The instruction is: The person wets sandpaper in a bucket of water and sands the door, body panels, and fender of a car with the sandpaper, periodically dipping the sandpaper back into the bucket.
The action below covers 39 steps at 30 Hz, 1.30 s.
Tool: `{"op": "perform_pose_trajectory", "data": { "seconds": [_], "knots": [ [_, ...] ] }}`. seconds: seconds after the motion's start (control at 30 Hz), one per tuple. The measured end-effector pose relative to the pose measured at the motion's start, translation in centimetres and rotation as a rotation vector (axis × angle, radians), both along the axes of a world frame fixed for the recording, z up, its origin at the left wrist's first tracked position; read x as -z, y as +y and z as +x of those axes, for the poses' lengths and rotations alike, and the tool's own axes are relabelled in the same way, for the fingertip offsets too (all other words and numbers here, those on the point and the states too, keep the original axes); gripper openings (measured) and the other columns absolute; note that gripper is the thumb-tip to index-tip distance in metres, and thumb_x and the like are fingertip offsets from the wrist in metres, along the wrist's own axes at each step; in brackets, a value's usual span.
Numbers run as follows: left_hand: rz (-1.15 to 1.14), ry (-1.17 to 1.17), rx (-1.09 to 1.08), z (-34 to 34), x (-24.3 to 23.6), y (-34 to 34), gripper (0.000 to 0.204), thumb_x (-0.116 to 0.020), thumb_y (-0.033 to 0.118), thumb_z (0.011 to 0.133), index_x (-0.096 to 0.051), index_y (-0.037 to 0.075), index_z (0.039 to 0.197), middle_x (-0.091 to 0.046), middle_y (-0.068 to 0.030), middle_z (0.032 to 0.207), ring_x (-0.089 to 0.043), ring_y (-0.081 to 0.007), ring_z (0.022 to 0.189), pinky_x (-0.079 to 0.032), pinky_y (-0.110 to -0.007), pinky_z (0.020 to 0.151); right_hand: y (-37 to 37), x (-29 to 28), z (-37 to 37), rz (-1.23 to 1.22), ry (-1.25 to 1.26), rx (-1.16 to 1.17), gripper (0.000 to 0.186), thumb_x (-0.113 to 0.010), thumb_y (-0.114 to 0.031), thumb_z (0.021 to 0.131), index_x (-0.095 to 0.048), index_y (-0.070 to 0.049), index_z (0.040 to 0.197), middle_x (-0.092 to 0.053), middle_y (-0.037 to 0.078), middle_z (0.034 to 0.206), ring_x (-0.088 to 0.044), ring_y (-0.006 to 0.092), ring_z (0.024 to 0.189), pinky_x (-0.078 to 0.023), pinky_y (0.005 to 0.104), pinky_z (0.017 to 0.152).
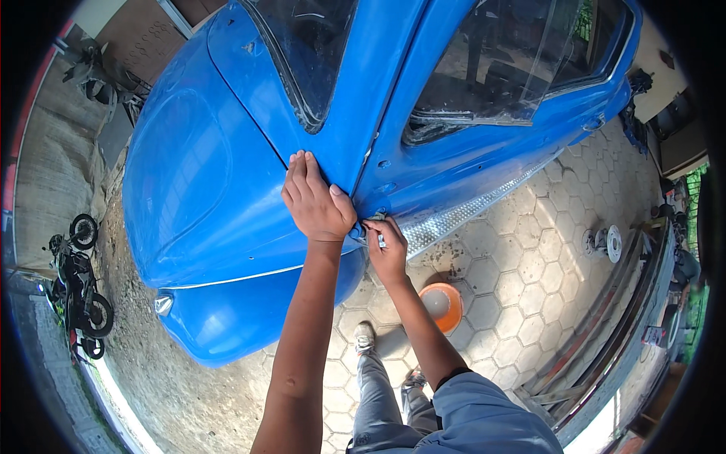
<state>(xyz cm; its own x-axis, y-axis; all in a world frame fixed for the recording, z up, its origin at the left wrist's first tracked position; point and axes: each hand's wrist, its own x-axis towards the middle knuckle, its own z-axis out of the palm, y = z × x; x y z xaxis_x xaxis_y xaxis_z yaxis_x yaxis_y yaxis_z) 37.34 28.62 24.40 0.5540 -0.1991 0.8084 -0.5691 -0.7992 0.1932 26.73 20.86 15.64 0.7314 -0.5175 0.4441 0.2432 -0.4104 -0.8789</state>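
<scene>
A blue car body (261,219) with rounded panels fills the upper middle. My left hand (314,198) lies flat on it, fingers stretched out, just beside the seam at the door's front edge. Lower and to the right, my right hand (388,246) is closed in a pinch by the foot of that seam, against the blue metal. Bits of something pale and whitish show at its fingers, too small to name. The blue door (461,170), with small holes in its panel, rises to the right of both hands.
An orange bucket (451,301) holding cloudy liquid stands on the hexagonal paving (522,295) near my feet. A ridged metal running board (454,212) runs along the car. Long metal strips (620,303) lie at right, near a white wheel-like part (612,244). Motorcycles (79,291) stand far left.
</scene>
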Motion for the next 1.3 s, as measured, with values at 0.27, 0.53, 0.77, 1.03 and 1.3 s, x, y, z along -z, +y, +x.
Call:
{"op": "perform_pose_trajectory", "data": {
  "seconds": [0.27, 0.53, 0.77, 1.03, 1.3],
  "knots": [
    [0.005, 0.0, 0.002, 0.2, -0.1, 1.0, 0.058, -0.034, 0.028, 0.09, -0.048, -0.011, 0.131, -0.052, -0.0276, 0.132, -0.048, -0.0427, 0.126, -0.033, -0.049, 0.105, 1.5, 1.0, -0.5, 0.115, 0.156, -0.012, 0.017, -0.059, 0.009, 0.083, -0.066, -0.002, 0.095, -0.065, 0.013, 0.089, -0.065, 0.0286, 0.076, -0.051, 0.0344, 0.07],
    [0.014, 0.008, -0.002, 0.5, -0.1, 0.5, 0.059, -0.034, 0.03, 0.091, -0.048, -0.01, 0.132, -0.052, -0.0274, 0.132, -0.048, -0.0425, 0.125, -0.033, -0.049, 0.105, -1.6, 3.3, -1.0, 0.222, 0.169, 0.065, 0.024, -0.056, 0.012, 0.083, -0.066, -0.003, 0.099, -0.067, 0.012, 0.092, -0.064, 0.0236, 0.075, -0.05, 0.0295, 0.07],
    [-0.012, 0.007, 0.007, 0.1, 0.2, -0.5, 0.059, -0.034, 0.03, 0.091, -0.049, -0.011, 0.131, -0.052, -0.0272, 0.131, -0.048, -0.0422, 0.125, -0.034, -0.049, 0.105, -2.5, 2.1, -0.3, 0.02, 0.026, 0.043, 0.023, -0.056, 0.014, 0.079, -0.062, -0.002, 0.095, -0.063, 0.013, 0.087, -0.064, 0.0264, 0.076, -0.05, 0.0327, 0.069],
    [0.005, 0.021, -0.008, 0.1, -0.5, 0.2, 0.058, -0.034, 0.029, 0.091, -0.049, -0.011, 0.13, -0.053, -0.0274, 0.131, -0.048, -0.0421, 0.126, -0.033, -0.049, 0.104, -1.5, -3.5, 1.5, 0.038, -0.019, -0.094, 0.023, -0.055, 0.012, 0.082, -0.064, -0.003, 0.097, -0.063, 0.013, 0.088, -0.064, 0.0305, 0.079, -0.05, 0.0365, 0.07],
    [0.01, 0.04, -0.014, -0.1, -0.2, 0.0, 0.058, -0.032, 0.029, 0.092, -0.049, -0.011, 0.13, -0.053, -0.028, 0.13, -0.048, -0.0432, 0.126, -0.033, -0.049, 0.105, -2.5, -2.5, 0.0, -0.064, 0.068, -0.1, 0.025, -0.054, 0.014, 0.079, -0.064, -0.003, 0.094, -0.06, 0.013, 0.085, -0.062, 0.032, 0.078, -0.049, 0.0383, 0.069]
  ]
}}
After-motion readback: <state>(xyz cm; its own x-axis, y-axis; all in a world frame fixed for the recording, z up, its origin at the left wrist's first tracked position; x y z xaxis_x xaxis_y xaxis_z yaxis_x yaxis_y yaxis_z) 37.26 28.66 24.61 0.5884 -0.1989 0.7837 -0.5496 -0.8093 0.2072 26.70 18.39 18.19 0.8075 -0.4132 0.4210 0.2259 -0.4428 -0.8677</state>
